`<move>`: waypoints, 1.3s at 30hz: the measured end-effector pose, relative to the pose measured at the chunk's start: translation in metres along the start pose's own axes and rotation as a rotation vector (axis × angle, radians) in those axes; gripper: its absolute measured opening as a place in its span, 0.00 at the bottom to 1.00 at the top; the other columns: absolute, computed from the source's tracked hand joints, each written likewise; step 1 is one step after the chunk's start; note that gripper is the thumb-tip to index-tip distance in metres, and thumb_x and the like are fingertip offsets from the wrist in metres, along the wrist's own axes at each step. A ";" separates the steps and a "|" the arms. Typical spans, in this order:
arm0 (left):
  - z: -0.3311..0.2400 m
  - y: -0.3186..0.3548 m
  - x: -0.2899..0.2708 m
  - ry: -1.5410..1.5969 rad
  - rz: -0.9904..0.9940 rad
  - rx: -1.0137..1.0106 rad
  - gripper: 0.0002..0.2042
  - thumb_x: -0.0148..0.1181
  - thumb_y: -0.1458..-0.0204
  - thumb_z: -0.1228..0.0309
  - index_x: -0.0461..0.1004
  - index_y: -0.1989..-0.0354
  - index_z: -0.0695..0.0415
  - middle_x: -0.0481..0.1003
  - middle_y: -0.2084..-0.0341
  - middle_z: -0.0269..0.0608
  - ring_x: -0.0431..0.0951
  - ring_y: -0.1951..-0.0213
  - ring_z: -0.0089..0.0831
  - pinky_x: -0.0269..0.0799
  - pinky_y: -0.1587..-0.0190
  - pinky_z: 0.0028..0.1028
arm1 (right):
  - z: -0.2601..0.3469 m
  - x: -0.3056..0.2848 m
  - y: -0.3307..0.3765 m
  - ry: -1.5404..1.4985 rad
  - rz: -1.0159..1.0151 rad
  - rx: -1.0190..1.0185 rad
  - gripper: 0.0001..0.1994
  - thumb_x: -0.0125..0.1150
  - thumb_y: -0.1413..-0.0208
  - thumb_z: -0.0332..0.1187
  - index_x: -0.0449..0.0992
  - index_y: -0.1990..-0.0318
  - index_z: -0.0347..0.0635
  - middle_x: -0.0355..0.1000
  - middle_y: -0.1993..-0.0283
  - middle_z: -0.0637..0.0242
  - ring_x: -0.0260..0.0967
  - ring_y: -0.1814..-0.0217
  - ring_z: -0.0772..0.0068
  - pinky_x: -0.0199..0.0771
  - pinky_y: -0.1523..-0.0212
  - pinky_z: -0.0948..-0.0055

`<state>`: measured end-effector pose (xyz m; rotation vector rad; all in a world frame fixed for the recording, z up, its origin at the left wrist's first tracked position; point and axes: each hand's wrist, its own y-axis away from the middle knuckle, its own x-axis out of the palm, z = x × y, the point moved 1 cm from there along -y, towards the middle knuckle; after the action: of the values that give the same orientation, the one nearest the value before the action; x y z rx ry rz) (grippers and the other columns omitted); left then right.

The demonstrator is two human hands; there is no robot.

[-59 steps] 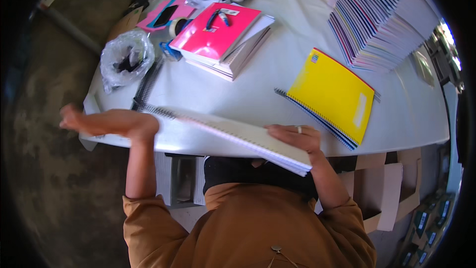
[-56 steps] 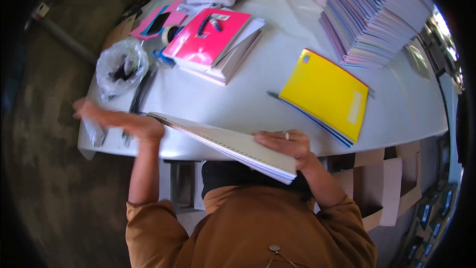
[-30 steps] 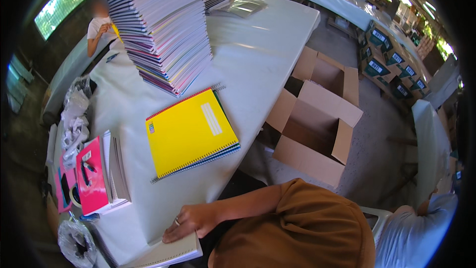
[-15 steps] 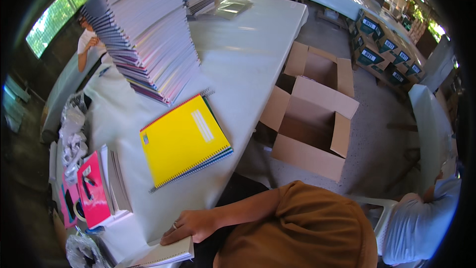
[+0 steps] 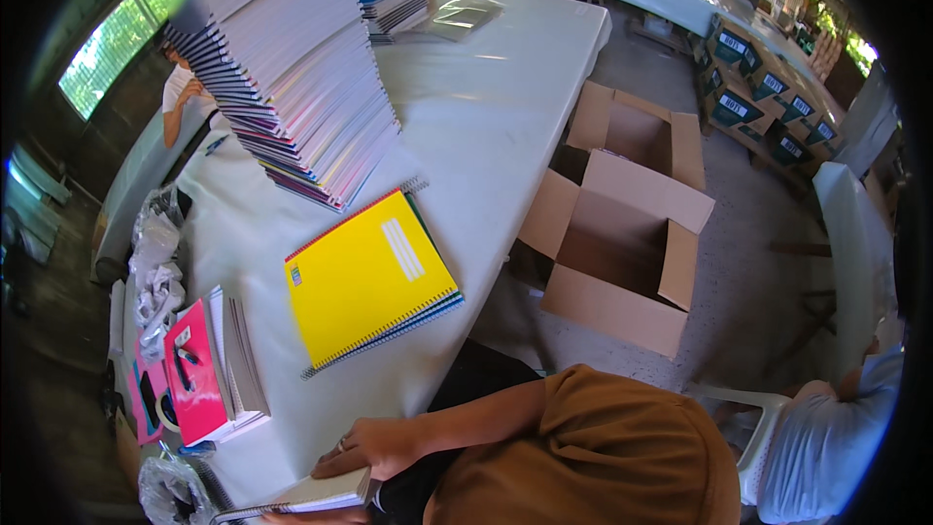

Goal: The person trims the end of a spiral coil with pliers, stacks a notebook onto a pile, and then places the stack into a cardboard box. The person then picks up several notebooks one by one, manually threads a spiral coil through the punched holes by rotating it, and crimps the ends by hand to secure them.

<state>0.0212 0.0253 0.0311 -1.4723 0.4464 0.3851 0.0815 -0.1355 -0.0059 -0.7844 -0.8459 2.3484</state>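
At the lower edge, an opened spiral notebook (image 5: 335,489) with white pages lies at the near end of the table. My right hand (image 5: 367,447), a ring on one finger, is closed over its upper edge, fingers pressed on the pages. Part of my left hand (image 5: 326,517) shows beneath the notebook, supporting it; most of that hand is cut off by the frame. Farther along the table, a yellow spiral notebook (image 5: 374,277) tops a small stack with blue edges below. Beyond it rises a tall, leaning stack of spiral notebooks (image 5: 301,78).
Left of my hands are a pink notebook (image 5: 197,369) with a pen on it, more notebooks and crumpled clear plastic (image 5: 155,277). Two open cardboard boxes (image 5: 617,243) stand right of the table. Closed cartons (image 5: 768,92) are stacked farther back. People sit at left and right.
The notebook under my right hand has tilted up, and part of my left hand now shows beneath it. The view has shifted slightly; the stacks stay in place.
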 end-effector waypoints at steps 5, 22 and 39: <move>0.003 -0.002 0.002 0.004 0.014 0.001 0.49 0.45 0.53 0.38 0.33 0.35 0.64 0.40 0.36 0.56 0.38 0.35 0.56 0.24 0.38 0.54 | 0.002 -0.001 -0.001 0.005 -0.055 -0.113 0.26 0.57 0.59 0.21 0.70 0.47 0.43 0.72 0.53 0.58 0.73 0.58 0.56 0.72 0.61 0.64; 0.004 0.018 -0.026 -0.018 0.049 -0.025 0.54 0.49 0.57 0.36 0.30 0.35 0.64 0.39 0.37 0.58 0.36 0.36 0.60 0.22 0.38 0.55 | 0.001 0.015 -0.015 0.037 -0.027 -0.130 0.29 0.59 0.60 0.30 0.66 0.44 0.48 0.71 0.53 0.57 0.73 0.61 0.56 0.72 0.57 0.63; -0.052 -0.090 -0.054 0.160 0.562 0.057 0.16 0.63 0.57 0.64 0.76 0.58 0.51 0.74 0.61 0.31 0.70 0.53 0.31 0.50 0.46 0.36 | -0.013 -0.016 -0.023 -0.098 -0.190 0.149 0.20 0.59 0.55 0.24 0.71 0.51 0.48 0.72 0.69 0.55 0.70 0.70 0.49 0.70 0.70 0.63</move>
<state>0.0179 -0.0316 0.1335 -1.3104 0.9982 0.6932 0.1073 -0.1250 0.0070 -0.5087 -0.7404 2.2643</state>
